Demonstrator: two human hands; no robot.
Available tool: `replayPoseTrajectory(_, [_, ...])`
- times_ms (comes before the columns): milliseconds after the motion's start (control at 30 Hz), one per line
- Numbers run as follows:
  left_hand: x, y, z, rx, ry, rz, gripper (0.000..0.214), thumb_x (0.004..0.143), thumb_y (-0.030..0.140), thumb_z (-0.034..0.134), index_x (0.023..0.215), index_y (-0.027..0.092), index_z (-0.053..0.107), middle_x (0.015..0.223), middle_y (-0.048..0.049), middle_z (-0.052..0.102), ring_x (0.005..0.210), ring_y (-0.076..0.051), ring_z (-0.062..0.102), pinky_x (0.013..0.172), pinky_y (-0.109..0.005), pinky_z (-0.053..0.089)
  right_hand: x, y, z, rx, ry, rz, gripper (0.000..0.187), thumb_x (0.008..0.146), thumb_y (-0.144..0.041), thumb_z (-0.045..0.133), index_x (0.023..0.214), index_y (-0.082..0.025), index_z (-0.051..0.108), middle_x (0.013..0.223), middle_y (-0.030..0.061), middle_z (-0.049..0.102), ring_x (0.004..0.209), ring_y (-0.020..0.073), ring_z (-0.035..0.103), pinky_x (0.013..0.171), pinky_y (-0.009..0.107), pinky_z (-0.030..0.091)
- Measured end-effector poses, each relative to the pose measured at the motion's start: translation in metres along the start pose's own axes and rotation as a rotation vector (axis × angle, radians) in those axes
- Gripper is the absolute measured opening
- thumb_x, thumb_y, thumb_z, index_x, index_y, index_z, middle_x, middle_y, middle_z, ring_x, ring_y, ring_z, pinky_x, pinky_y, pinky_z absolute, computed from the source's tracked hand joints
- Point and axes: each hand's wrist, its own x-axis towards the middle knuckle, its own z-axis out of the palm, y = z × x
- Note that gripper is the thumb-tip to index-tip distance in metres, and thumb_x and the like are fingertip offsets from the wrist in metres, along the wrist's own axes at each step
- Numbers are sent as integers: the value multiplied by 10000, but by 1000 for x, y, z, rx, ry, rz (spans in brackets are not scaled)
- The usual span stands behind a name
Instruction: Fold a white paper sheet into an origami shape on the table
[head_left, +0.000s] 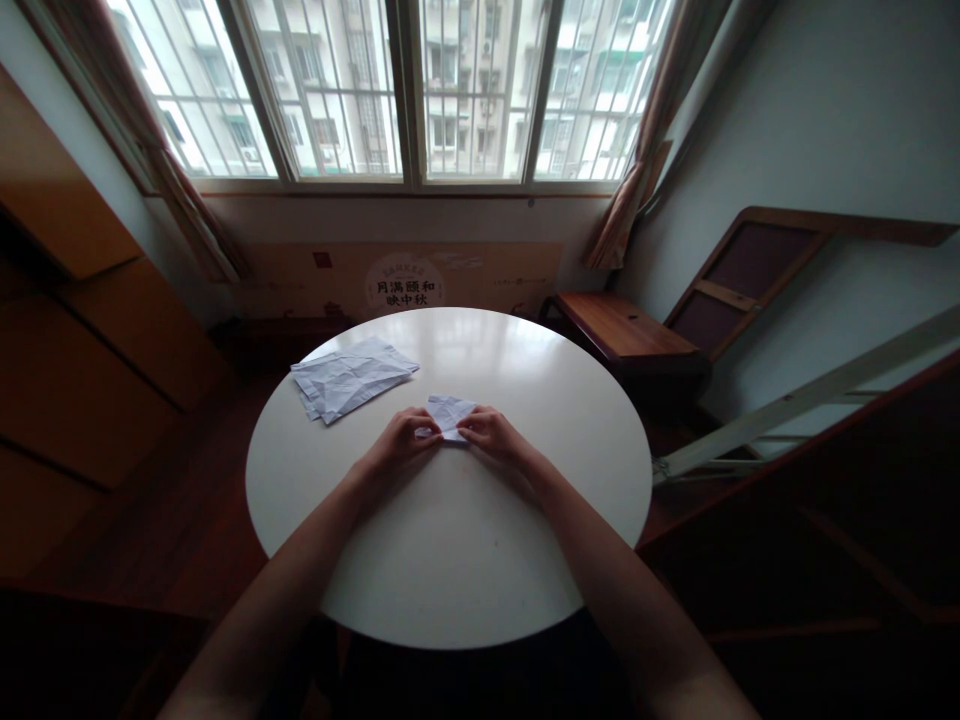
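Near the middle of the round white table (450, 560), a small folded piece of white paper (450, 408) lies between my hands. My left hand (405, 437) pinches its left side near the lower edge. On the right side, my right hand (491, 432) has thumb and fingers closed on the same paper. Part of the paper is hidden behind my fingers. A loose stack of creased white paper sheets (352, 378) rests at the table's far left, apart from both hands.
Beyond the table stands a printed cardboard panel (300, 270) under the barred window (480, 100). A wooden bench (622, 325) is at the back right. To the right leans a pale ladder-like frame (750, 435). Wooden cabinets (75, 370) line the left.
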Motion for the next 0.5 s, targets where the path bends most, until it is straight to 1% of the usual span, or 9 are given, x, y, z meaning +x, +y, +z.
replayPoseTrajectory(167, [0,-1,-1,-7,-7,2,196,821,364,646,802,190,735,808,-68,655,757,-172,589,739,-301,450,1,4,1,-9,27,5,136,793,-161,633,863,-168,748,866,79,670,781,159,612,747,294,490])
replayPoseTrajectory(300, [1,-3,1,-35,8,2,212,831,367,632,798,185,734,814,-76,665,759,-173,594,736,-302,454,1,12,-6,-59,86,32,273,733,-31,585,873,-196,752,892,67,661,852,169,613,830,312,485])
replayPoseTrajectory(400, [1,-4,2,-52,15,-2,206,820,367,647,795,181,733,814,-77,667,766,-176,600,736,-299,454,0,14,-12,-81,54,71,320,716,-23,575,911,-205,751,920,67,649,855,169,611,826,306,491])
replayPoseTrajectory(500, [1,-4,1,-42,0,1,193,785,375,688,798,187,732,828,-71,664,780,-178,601,742,-296,454,-2,12,-13,-118,23,84,291,719,-66,611,918,-224,753,957,70,641,903,183,605,866,327,481])
